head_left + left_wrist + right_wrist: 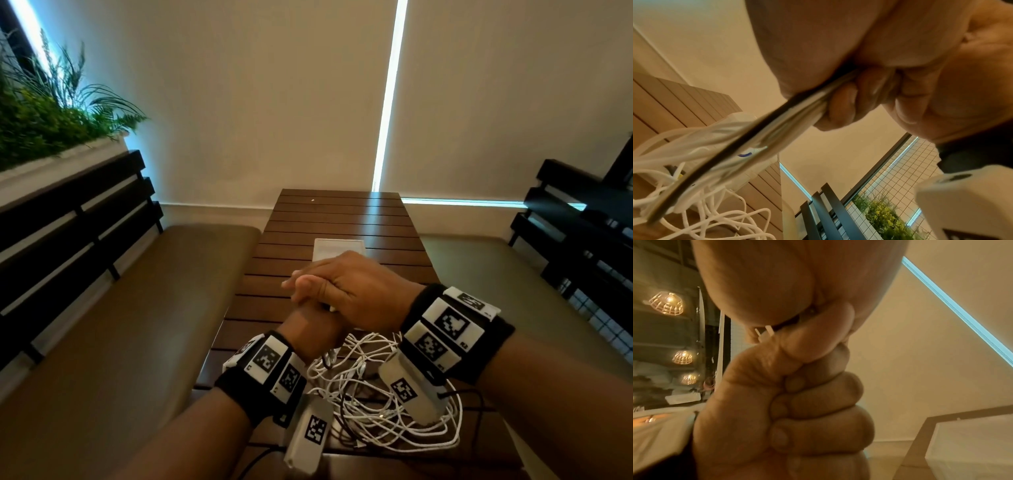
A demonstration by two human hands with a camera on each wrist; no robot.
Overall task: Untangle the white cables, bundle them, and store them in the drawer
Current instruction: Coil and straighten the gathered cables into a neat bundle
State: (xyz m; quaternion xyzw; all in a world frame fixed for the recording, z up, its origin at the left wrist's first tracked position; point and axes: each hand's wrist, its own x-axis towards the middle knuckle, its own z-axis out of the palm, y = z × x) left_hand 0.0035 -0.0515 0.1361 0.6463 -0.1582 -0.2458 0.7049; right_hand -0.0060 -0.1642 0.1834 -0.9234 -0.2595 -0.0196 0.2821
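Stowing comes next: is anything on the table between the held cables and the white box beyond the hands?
Nothing visible does. The left hand and right hand both grip the white cables just before the white box; only bare table shows around it. The strip under the hands is hidden.

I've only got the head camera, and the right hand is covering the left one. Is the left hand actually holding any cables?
Observer: Yes. In the left wrist view, the left hand has its fingers curled round a bunch of white cables.
Operator: Only white ones in that bunch?
Observer: No, one dark strand runs along with them.
Operator: And the right hand?
Observer: In the right wrist view, the right hand pinches a small white cable end just above the left fist.
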